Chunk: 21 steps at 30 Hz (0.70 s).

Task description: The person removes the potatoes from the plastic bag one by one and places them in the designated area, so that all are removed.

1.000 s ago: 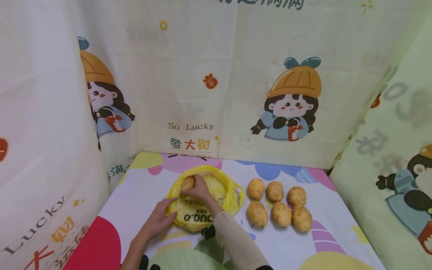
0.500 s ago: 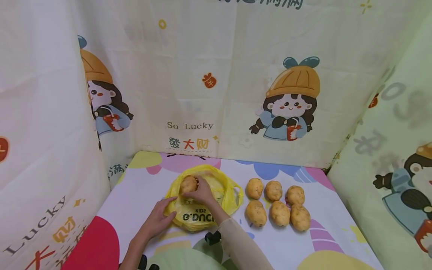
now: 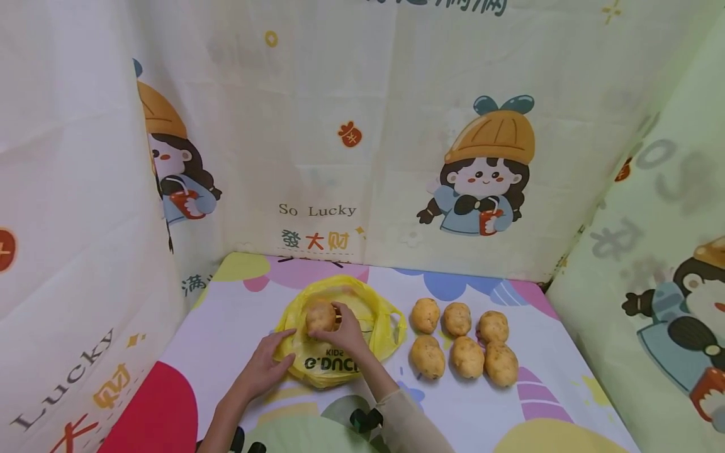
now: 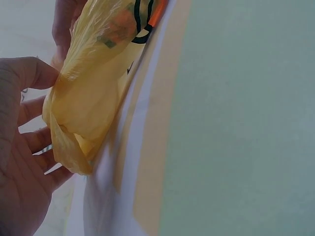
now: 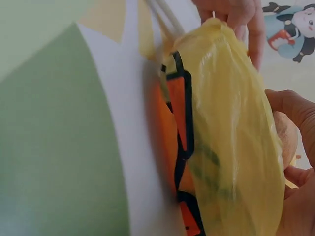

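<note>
A yellow plastic bag [image 3: 368,292] with dark lettering lies on the table, its mouth spread wide. My right hand [image 3: 350,333] reaches over it and grips a potato [image 3: 319,316] between thumb and fingers, within the bag's mouth. In the right wrist view the bag's side [image 5: 236,123] partly hides that potato [image 5: 285,135]. At the bag's left edge is my left hand [image 3: 265,365], thumb and fingers spread apart. The left wrist view has its fairly straight fingers touching the bag [image 4: 88,108], their tips partly hidden. Whether other potatoes lie in the bag I cannot tell.
Right of the bag, several potatoes [image 3: 467,357] stand in two rough rows on the patterned tablecloth [image 3: 226,333]. Printed cloth [image 3: 391,157] hangs as walls at the back and both sides.
My right hand has drawn the potato slightly right and nearer to me, and more of the potato shows. The left hand stays at the bag's edge. The view has shifted a little.
</note>
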Tool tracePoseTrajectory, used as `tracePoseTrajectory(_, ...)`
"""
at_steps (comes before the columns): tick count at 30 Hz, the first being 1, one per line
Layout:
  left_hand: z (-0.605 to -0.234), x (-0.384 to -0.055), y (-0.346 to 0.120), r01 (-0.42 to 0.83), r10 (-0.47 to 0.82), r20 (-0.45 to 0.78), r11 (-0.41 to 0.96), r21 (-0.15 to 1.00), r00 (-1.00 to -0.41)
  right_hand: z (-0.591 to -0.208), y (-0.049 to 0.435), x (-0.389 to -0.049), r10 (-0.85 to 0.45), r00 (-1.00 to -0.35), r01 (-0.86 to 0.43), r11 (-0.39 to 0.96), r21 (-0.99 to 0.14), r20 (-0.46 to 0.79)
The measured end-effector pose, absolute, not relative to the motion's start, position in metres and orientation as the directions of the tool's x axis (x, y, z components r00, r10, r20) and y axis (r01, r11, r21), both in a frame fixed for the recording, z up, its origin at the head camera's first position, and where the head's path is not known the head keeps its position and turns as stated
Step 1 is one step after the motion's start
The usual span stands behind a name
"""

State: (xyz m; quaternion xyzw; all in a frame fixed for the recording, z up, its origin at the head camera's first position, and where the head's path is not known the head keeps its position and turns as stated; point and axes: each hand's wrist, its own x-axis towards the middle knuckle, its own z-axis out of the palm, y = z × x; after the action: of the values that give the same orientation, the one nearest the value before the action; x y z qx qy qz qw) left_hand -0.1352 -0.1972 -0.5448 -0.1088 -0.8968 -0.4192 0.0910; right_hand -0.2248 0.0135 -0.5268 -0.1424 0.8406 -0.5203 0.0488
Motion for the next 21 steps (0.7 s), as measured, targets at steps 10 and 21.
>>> tracePoseTrajectory(10,-0.548,-0.138,-0.198,0.283,0.126,0.263,0.623,0.729,-0.957,-0.521,0.025,-0.202,-0.272,-0.957,-0.188,0.330,-0.925,0.098)
tracePoseTrajectory(21,-0.547,-0.136,-0.198,0.277,0.118,0.263,0.631,0.725,-0.957,-0.509,0.038,-0.181,-0.256,-0.960,-0.182,0.253,-0.950,0.116)
